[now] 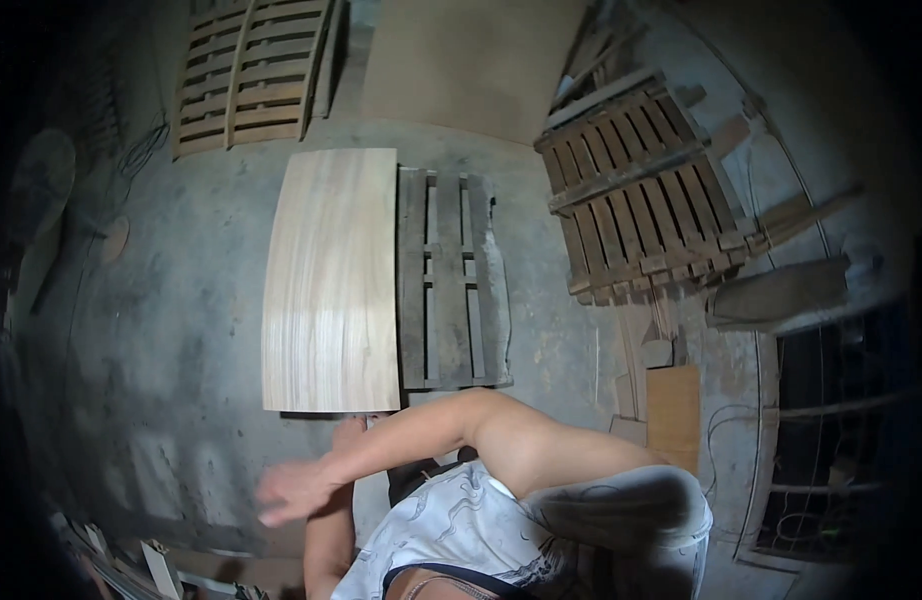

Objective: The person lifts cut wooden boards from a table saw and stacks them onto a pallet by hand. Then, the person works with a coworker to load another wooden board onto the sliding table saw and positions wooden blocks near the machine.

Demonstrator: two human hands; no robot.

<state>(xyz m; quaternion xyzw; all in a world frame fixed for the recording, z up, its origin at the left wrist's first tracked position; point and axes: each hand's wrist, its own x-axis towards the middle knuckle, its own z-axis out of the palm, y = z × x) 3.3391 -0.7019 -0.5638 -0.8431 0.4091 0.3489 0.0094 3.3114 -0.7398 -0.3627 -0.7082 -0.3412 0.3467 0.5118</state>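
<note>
- A grey concrete floor [181,330] fills most of the frame, dim toward the edges, with scraps of wood in the lower left corner.
- A pale plywood sheet [331,280] lies flat in the centre-left of the frame, its long side running up and down.
- Touching its right edge sits a dark wooden pallet [451,280], flat on the floor.
- A slatted frame [249,75] lies in the upper left; a second, larger pallet [641,190] lies tilted in the upper right, with loose planks around it.
- A small brown board [673,410] stands at centre right.
- The right hand [296,492], blurred, crosses to the lower left of the frame just below the sheet's near edge; its fingers are spread wide and hold nothing.
- The left hand [348,432] shows only partly behind the right forearm, close to the sheet's near edge; whether its fingers are wide or closed cannot be told.
</note>
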